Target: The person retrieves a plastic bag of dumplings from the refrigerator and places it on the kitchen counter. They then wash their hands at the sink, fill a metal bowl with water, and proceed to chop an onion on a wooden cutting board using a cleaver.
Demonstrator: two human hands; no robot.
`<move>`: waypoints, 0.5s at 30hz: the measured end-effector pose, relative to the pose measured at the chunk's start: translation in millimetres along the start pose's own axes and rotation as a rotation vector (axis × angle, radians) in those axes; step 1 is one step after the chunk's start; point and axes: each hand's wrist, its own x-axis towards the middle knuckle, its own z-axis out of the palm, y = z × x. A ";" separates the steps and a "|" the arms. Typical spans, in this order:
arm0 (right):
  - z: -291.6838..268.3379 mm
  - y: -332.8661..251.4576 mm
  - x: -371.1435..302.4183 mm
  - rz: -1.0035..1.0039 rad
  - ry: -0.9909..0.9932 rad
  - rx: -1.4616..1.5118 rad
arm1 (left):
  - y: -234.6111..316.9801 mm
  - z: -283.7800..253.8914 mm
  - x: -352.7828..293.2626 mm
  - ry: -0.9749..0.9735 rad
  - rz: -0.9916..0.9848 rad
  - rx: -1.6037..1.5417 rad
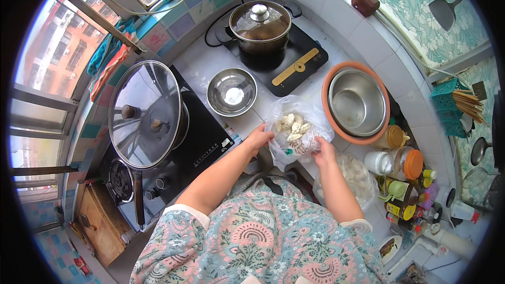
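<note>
Between my two hands is a clear plastic bag (279, 152), its mouth spread and facing up. Pale, cream-coloured lumps of food (294, 126) lie inside; their exact kind is hard to make out. My left hand (259, 140) pinches the left side of the bag. On the opposite side my right hand (324, 152) has its fingers closed on the plastic. Just beyond the bag, to the left, stands a shiny steel bowl (216, 94). A second plastic bag (351, 176) with pale contents lies by my right forearm.
At left, a lidded wok (152, 126) sits on a black gas stove (202, 142). A lidded pot (263, 42) stands on an induction cooker (310, 63) at the back. To the right are a steel basin (350, 118) inside an orange-brown basin (329, 76), several jars (413, 163) and bottles.
</note>
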 end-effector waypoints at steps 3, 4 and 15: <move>2.9 -3.5 -5.9 0.077 -0.083 0.169 | -5.3 -12.1 11.2 0.044 -0.044 -0.190; 6.1 -6.6 -14.0 0.074 -0.117 0.221 | -9.3 -13.7 12.4 0.029 -0.020 -0.280; 7.3 -30.9 -73.8 0.211 -0.579 0.209 | -12.7 -4.8 -104.9 -0.191 0.253 -0.946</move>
